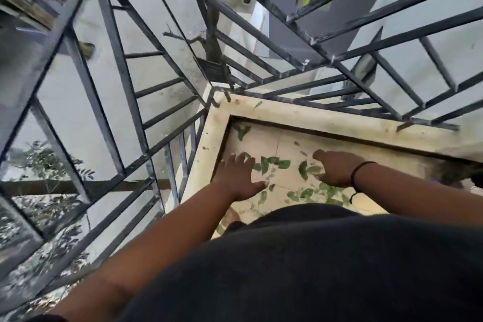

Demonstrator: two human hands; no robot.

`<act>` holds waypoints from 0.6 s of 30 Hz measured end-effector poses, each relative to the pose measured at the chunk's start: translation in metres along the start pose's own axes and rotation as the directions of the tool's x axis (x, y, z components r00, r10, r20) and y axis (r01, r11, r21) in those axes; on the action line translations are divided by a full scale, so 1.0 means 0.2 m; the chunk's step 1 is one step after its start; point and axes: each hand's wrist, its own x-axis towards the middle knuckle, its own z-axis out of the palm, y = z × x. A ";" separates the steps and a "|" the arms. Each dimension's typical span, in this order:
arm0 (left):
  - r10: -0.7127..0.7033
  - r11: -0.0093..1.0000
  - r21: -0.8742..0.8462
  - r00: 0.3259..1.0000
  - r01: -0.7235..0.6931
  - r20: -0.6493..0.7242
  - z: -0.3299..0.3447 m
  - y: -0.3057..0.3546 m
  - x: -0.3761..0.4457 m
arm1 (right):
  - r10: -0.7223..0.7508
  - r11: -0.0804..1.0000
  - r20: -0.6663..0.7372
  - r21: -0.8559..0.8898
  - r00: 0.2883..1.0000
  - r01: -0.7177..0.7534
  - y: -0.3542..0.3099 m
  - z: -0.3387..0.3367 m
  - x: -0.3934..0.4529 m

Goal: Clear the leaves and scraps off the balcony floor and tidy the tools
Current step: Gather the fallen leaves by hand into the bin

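both hands reach down over the balcony floor (pixel 264 144); left hand (pixel 239 178) and right hand (pixel 337 168) spread, each grip empty above green leaves (pixel 271 163).

Green leaves (pixel 271 163) on beige floor (pixel 261 144); grey railing (pixel 125 78); black wristband (pixel 358 172).

Right hand (pixel 337 168) fingertips, blurred over leaves (pixel 271 163)
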 end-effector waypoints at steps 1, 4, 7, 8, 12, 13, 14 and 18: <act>0.015 1.000 0.017 1.000 -0.015 0.013 0.00 -0.04 0.01 | 0.014 1.000 -0.006 0.008 1.000 -0.014 -0.03 0.01 0.00; 0.051 0.998 0.019 0.999 -0.051 0.015 0.02 -0.22 0.03 | 0.053 0.998 -0.023 0.038 0.998 -0.052 -0.16 0.02 0.03; 0.047 0.999 0.022 0.998 -0.048 0.031 0.05 -0.38 0.03 | 0.063 0.997 0.036 0.052 0.997 -0.065 -0.30 0.07 0.06; 0.038 0.999 0.022 0.998 -0.039 0.049 0.07 -0.43 0.03 | 0.064 0.996 0.057 0.058 0.996 -0.067 -0.34 0.09 0.06; -0.006 1.000 -0.023 0.995 0.008 0.102 0.16 -0.60 0.06 | 0.065 0.993 0.086 0.096 0.994 -0.073 -0.47 0.18 0.14; -0.015 0.999 -0.031 0.994 0.019 0.107 0.19 -0.63 0.08 | 0.058 0.992 0.090 0.102 0.994 -0.067 -0.49 0.21 0.16; -0.024 0.999 -0.042 0.993 0.029 0.114 0.22 -0.65 0.10 | 0.049 0.993 0.102 0.103 0.994 -0.060 -0.51 0.25 0.18; -0.052 0.993 -0.096 0.985 0.068 0.163 0.38 -0.68 0.23 | 0.041 0.996 0.181 0.070 0.983 -0.055 -0.50 0.42 0.31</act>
